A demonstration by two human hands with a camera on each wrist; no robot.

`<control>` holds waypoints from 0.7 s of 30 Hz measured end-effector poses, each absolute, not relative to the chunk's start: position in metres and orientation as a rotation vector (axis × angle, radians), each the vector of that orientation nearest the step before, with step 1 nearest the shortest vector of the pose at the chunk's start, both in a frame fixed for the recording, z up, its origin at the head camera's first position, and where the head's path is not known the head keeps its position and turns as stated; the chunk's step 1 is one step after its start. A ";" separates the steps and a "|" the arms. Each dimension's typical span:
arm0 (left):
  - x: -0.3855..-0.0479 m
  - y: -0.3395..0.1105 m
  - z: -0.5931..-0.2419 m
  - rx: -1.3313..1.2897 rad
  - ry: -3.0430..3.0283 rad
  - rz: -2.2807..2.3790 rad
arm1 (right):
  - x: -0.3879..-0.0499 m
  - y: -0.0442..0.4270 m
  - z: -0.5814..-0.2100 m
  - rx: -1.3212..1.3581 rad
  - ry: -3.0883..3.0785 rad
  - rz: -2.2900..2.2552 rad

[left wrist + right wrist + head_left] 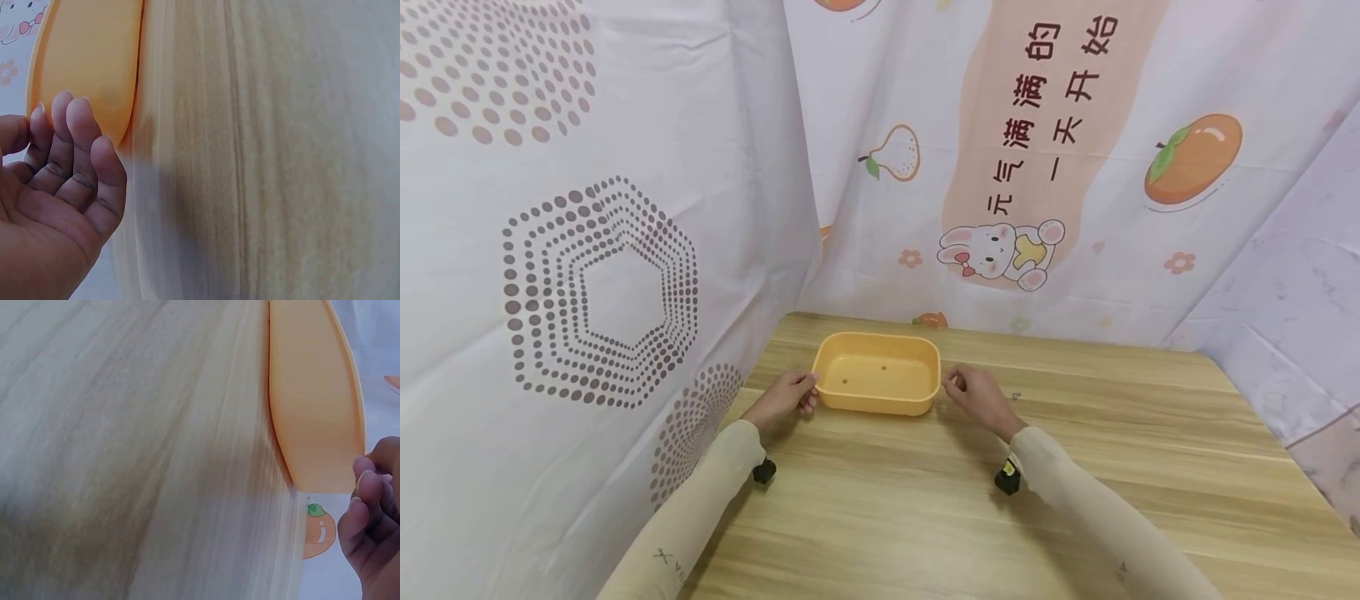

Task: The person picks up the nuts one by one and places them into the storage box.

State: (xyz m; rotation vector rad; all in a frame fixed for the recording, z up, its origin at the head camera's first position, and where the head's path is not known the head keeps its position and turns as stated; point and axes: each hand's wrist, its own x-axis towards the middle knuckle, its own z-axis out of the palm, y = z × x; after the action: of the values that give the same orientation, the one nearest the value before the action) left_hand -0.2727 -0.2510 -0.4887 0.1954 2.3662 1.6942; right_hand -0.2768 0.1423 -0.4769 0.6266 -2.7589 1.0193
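A shallow yellow-orange basin (pixel 877 406) with rounded corners rests upright on the table. Two small dark spots show on its floor. At its left end, my left hand (pixel 786 397) pinches the rim between thumb and index finger; the left wrist view shows the other fingers of that hand (pixel 62 181) loosely bent beside the basin (pixel 94 56). My right hand (pixel 981 400) is at the opposite end. In the right wrist view, the thumb and index finger of this hand (pixel 378 519) meet at the rim of the basin (pixel 319 394), the remaining fingers curled.
The wood-grain table (pixel 880 517) ends behind the basin at a printed white curtain (pixel 880 250). Another curtain (pixel 737 208) hangs close on the left. A tiny grey thing or mark (pixel 1017 396) lies right of my right hand. Black devices (pixel 764 472) sit at both wrists.
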 end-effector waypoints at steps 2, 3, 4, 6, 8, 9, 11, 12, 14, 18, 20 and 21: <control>-0.274 -0.251 -0.488 0.206 2.378 1.688 | -0.277 0.141 -0.475 0.623 -2.752 1.019; -0.274 -0.251 -0.488 0.209 2.380 1.686 | -0.278 0.141 -0.475 0.625 -2.748 1.018; -0.274 -0.251 -0.488 0.210 2.380 1.685 | -0.278 0.140 -0.474 0.626 -2.747 1.013; -0.274 -0.251 -0.488 0.203 2.374 1.686 | -0.277 0.138 -0.473 0.632 -2.741 1.009; -0.274 -0.251 -0.489 0.198 2.368 1.689 | -0.277 0.137 -0.473 0.651 -2.733 1.010; -0.274 -0.251 -0.489 0.206 2.370 1.686 | -0.277 0.136 -0.473 0.657 -2.731 1.011; -0.274 -0.251 -0.490 0.220 2.374 1.683 | -0.276 0.134 -0.472 0.676 -2.725 1.024; -0.274 -0.251 -0.490 0.225 2.373 1.685 | -0.276 0.134 -0.472 0.687 -2.723 1.029; -0.274 -0.251 -0.489 0.227 2.373 1.687 | -0.276 0.133 -0.473 0.696 -2.725 1.035; -0.273 -0.251 -0.488 0.211 2.368 1.690 | -0.277 0.132 -0.474 0.707 -2.723 1.041; -0.273 -0.251 -0.488 0.210 2.371 1.688 | -0.276 0.133 -0.473 0.708 -2.721 1.048; -0.272 -0.251 -0.488 0.214 2.374 1.687 | -0.276 0.133 -0.473 0.710 -2.720 1.053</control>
State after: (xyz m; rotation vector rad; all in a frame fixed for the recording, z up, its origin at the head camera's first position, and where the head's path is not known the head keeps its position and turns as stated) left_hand -0.2725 -0.2512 -0.4880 0.2145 2.3738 1.6868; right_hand -0.2755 0.1326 -0.4732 0.7103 -2.7200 1.0535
